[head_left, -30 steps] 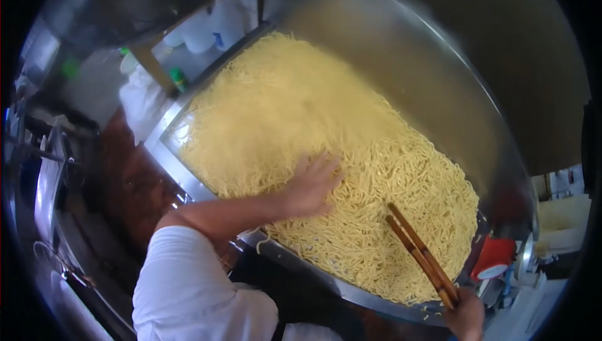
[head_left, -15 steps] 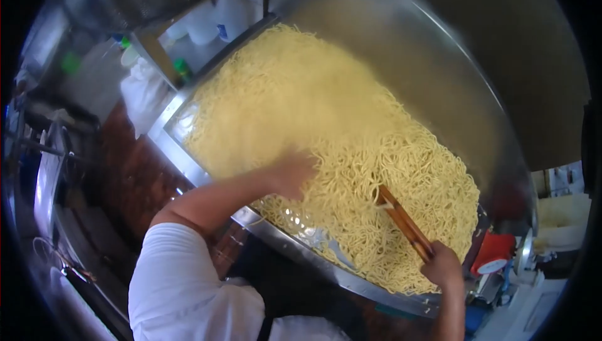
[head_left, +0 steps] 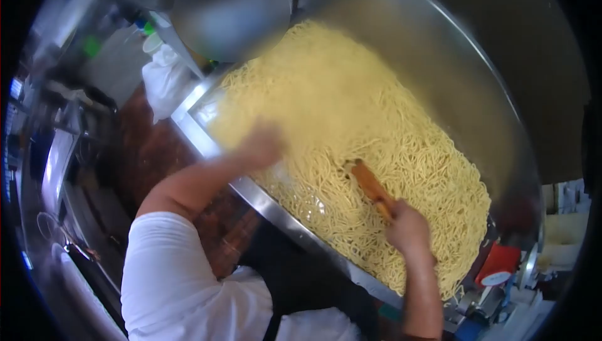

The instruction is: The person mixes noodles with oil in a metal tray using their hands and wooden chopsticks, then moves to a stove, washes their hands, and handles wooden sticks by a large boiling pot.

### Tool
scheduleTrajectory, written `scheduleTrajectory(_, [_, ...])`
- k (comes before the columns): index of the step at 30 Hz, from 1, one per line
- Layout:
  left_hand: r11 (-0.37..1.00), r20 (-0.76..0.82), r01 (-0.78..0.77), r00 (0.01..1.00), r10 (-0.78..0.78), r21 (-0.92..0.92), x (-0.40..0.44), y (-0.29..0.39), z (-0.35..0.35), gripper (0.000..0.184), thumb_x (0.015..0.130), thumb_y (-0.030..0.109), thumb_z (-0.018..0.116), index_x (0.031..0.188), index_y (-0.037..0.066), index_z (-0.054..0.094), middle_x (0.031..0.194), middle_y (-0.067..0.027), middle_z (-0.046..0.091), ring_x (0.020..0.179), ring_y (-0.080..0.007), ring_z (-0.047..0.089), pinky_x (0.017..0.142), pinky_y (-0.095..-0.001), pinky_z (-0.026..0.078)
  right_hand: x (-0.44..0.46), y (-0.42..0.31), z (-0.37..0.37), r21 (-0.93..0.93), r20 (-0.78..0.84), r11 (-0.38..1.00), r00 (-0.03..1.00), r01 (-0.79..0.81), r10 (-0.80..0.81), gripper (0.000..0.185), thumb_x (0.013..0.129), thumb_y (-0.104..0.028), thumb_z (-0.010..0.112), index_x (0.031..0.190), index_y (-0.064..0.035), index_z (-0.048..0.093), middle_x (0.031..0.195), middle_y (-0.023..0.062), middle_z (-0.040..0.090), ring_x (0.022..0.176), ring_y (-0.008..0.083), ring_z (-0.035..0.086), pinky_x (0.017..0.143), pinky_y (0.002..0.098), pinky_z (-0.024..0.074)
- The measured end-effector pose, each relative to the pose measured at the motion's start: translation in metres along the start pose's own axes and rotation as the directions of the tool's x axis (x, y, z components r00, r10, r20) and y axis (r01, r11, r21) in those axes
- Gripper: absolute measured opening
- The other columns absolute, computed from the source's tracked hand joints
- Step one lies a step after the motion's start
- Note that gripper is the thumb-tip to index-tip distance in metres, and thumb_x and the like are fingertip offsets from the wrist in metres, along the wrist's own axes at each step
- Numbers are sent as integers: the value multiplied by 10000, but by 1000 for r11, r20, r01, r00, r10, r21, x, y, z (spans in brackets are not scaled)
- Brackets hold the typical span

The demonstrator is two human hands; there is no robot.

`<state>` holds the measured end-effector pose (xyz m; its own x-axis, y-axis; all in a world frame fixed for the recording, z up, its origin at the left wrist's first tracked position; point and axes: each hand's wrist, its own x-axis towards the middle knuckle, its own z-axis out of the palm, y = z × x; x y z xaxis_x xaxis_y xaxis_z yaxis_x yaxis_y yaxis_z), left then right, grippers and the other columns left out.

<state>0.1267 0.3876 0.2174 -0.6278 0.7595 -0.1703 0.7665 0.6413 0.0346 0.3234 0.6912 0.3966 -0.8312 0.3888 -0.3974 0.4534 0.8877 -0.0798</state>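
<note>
"Head view: what is each hand doing?"

"The person's right hand [head_left: 409, 225] is closed around a pair of long brown wooden chopsticks [head_left: 370, 184], held close together. Their far ends are in the loose yellow noodles [head_left: 326, 96]. The left hand [head_left: 262, 145] is over the noodles near the tray's left side, empty as far as can be seen. It is too blurred to tell whether the fingers are apart or together, or whether they touch the strands."

"And where do the noodles lie?"

"In a broad, deep heap in the large metal tray with a shiny silver rim [head_left: 266, 202]. Haze softens the far part. Bright metal shows through where they thin out near the person."

"Which step does that look like?"

"Working through the heap and loosening it, I'd judge, with chopsticks and bare hand together."

"What would the next move call for?"

"A firm hold on the chopsticks and a gentle lift, since the strands look tangled, and care to keep them inside the rim."

"Anything nearby?"

"A red device with a round white face [head_left: 498, 266] beside the tray's right end, and a white plastic bag [head_left: 166, 80] near its left corner."
</note>
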Motion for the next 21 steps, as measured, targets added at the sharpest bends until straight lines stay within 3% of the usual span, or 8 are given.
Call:
scheduleTrajectory(2, [995,145,85,985,-92,48,17,-25,-23,352,814,356,530,1113,183,594,1284,-94,453,1285,-281,320,1058,-626,99,-3,-28,-2,-49,91,999,996,13,-9,268,657,-126,609,916,-65,572,806,195,624,813,383,601,695,452,474])
scheduleTrajectory(4, [994,195,112,975,-111,4,22,-46,-27,306,770,341,571,994,146,647,1174,-117,532,1215,-299,405,1029,-586,225,-18,0,-10,-12,125,1000,992,17,-16,265,650,-136,611,902,-64,575,801,189,624,803,380,600,687,447,473])
scheduleTrajectory(6, [995,412,88,909,-63,-42,26,-45,-69,299,731,351,610,905,117,678,1073,-135,601,1072,-310,525,925,-479,387,-34,45,-24,44,183,998,982,39,-46,278,616,-176,641,862,-60,586,772,172,618,758,367,597,663,430,469])
scheduleTrajectory(8, [953,436,125,900,8,-277,26,-52,-82,316,709,373,632,859,102,691,1006,-160,632,937,-317,590,798,-396,459,-62,89,-52,20,227,999,973,-49,43,315,580,-205,678,847,-59,596,758,170,615,741,354,600,661,415,469])
scheduleTrajectory(11, [975,544,110,839,14,-195,47,-24,-131,390,734,409,632,973,105,677,1062,-169,621,924,-310,604,802,-375,470,-109,147,-86,-29,205,981,960,-190,192,357,547,-222,708,845,-51,612,768,168,626,742,339,613,670,397,478])
scheduleTrajectory(15, [921,239,-49,959,151,-386,98,41,-188,544,763,433,626,1157,61,581,1121,-182,595,1038,-321,567,895,-382,435,-103,158,-68,-236,123,900,907,-367,403,295,614,-140,690,890,-62,620,836,165,641,814,342,618,717,419,493])
scheduleTrajectory(17, [873,-100,-367,930,354,-320,148,97,-196,597,785,437,615,1221,38,530,1184,-181,565,1095,-335,535,942,-386,406,-74,124,-19,-149,-117,966,974,-212,196,156,768,-78,551,916,-64,601,849,167,645,836,333,627,713,437,492])
scheduleTrajectory(21, [683,-21,-369,888,460,-630,246,221,-226,606,800,464,589,1222,33,534,1145,-160,591,1031,-303,571,909,-368,433,-78,90,-26,-26,59,958,956,-286,287,177,782,-101,511,936,-56,583,851,186,637,837,356,619,732,446,483])
